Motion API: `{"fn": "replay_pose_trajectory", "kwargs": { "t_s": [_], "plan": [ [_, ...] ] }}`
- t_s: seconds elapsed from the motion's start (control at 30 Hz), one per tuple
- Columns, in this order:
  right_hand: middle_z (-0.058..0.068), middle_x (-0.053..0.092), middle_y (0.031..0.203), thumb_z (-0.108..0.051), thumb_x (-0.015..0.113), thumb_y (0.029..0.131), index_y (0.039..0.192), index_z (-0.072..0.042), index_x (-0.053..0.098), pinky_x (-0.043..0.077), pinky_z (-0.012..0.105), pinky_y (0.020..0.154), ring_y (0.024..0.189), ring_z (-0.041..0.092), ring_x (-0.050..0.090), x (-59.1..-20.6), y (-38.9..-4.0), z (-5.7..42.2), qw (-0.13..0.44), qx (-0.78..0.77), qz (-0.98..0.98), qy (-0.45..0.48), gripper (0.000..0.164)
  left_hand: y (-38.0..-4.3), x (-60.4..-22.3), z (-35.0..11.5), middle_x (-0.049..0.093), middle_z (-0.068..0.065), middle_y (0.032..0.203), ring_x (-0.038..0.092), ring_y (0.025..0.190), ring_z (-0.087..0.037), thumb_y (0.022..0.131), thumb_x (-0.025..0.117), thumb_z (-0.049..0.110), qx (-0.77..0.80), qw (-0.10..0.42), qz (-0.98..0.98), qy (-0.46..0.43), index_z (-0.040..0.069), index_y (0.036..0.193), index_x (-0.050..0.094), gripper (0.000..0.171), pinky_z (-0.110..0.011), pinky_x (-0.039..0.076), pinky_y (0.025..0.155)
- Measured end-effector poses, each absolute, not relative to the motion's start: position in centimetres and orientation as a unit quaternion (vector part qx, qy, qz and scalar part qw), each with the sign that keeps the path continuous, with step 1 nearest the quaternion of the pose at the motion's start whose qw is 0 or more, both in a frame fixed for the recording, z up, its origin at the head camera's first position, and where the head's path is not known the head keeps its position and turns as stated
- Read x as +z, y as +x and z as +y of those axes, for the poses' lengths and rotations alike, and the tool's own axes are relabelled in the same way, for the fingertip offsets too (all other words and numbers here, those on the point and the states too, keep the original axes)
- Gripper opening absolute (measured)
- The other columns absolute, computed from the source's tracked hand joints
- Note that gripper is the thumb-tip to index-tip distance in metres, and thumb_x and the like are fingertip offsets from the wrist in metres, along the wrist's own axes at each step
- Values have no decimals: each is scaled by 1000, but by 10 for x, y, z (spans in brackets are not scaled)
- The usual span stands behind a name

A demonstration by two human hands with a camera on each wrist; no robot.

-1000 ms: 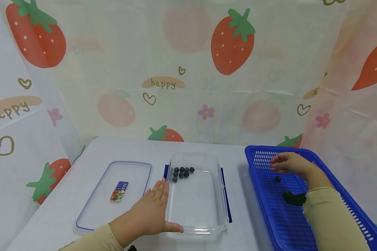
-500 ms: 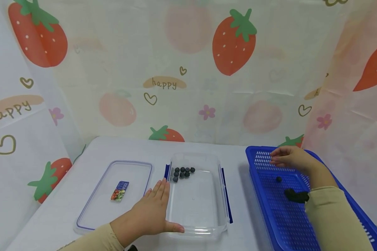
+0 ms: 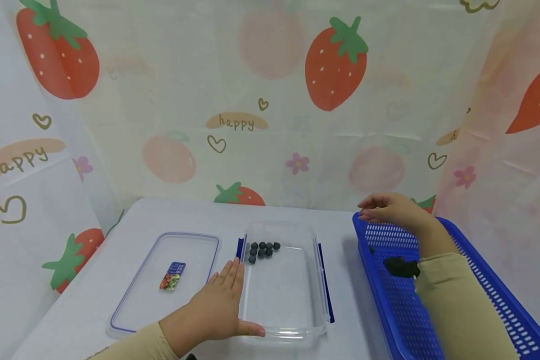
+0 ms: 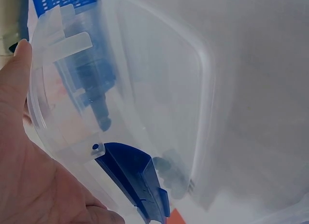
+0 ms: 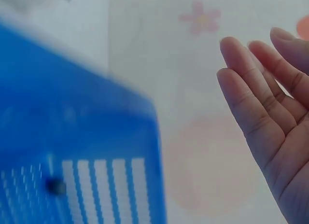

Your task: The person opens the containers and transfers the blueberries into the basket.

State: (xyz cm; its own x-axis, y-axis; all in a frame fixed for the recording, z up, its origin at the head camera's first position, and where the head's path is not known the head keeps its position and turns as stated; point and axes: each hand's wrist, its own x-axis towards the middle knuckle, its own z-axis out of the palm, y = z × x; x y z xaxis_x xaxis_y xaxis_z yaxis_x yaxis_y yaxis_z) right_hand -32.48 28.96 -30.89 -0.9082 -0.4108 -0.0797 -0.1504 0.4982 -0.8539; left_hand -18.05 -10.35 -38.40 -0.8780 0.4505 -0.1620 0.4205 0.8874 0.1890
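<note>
My left hand (image 3: 216,302) rests along the left side of a clear plastic container (image 3: 281,332), fingers straight, thumb at its near rim. The left wrist view shows that thumb (image 4: 21,60) close to the clear wall and a blue side latch (image 4: 130,175). Several dark blueberries (image 3: 262,253) cluster in the container's far left corner. My right hand (image 3: 393,211) hovers over the far left corner of a blue basket (image 3: 378,305), fingers loosely bent. In the right wrist view its fingers (image 5: 256,108) show nothing between them. One dark round berry (image 5: 55,186) shows inside the basket.
A clear lid with a blue seal (image 3: 139,280) lies flat left of the container, bearing a small printed label (image 3: 173,276). A blue latch (image 3: 326,285) hangs on the container's right side. A strawberry-print backdrop (image 3: 261,100) stands behind the table.
My right hand has risen and moved left from over the basket's interior to its far left corner. The berry in the basket shows farther left, near the wall. My left hand has stayed put.
</note>
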Motion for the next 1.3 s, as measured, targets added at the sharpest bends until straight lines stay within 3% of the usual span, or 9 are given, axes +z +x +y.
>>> {"fn": "replay_pose_trajectory", "kwargs": {
  "t_s": [0.17,0.47,0.7,1.07,1.3],
  "plan": [
    [21,58,108,-18,62,88,113,2,56,48,39,86,101,29,60,-305,-331,259,129,-476,850,-183,33,-180,-384,-103,8,-22,150,7,138,-36,60,41,87,73,104,967,222,-5,144,14,127,-54,18,106],
    [18,60,103,-13,62,87,110,2,58,49,34,84,95,23,62,-303,-338,207,149,-491,829,-221,27,-179,-383,-102,7,-22,150,6,138,-35,59,37,89,69,109,966,225,-5,144,14,129,-53,18,107],
    [23,58,107,-8,63,86,110,3,58,49,36,86,98,27,61,-311,-342,172,177,-514,808,-228,27,-180,-384,-102,8,-22,150,6,138,-35,58,37,89,62,107,967,222,-5,143,16,129,-53,18,106],
    [13,64,97,-10,64,85,104,-3,63,48,41,86,93,26,63,-339,-341,122,206,-504,808,-226,20,-182,-385,-101,8,-21,151,7,138,-34,56,35,90,58,108,969,217,-3,144,17,130,-53,19,106],
    [23,62,103,-8,64,85,104,0,63,50,37,83,93,27,63,-353,-339,98,228,-513,795,-231,20,-183,-387,-102,9,-21,150,8,138,-35,57,38,89,60,102,969,217,-4,143,18,129,-53,19,106]
  ]
}}
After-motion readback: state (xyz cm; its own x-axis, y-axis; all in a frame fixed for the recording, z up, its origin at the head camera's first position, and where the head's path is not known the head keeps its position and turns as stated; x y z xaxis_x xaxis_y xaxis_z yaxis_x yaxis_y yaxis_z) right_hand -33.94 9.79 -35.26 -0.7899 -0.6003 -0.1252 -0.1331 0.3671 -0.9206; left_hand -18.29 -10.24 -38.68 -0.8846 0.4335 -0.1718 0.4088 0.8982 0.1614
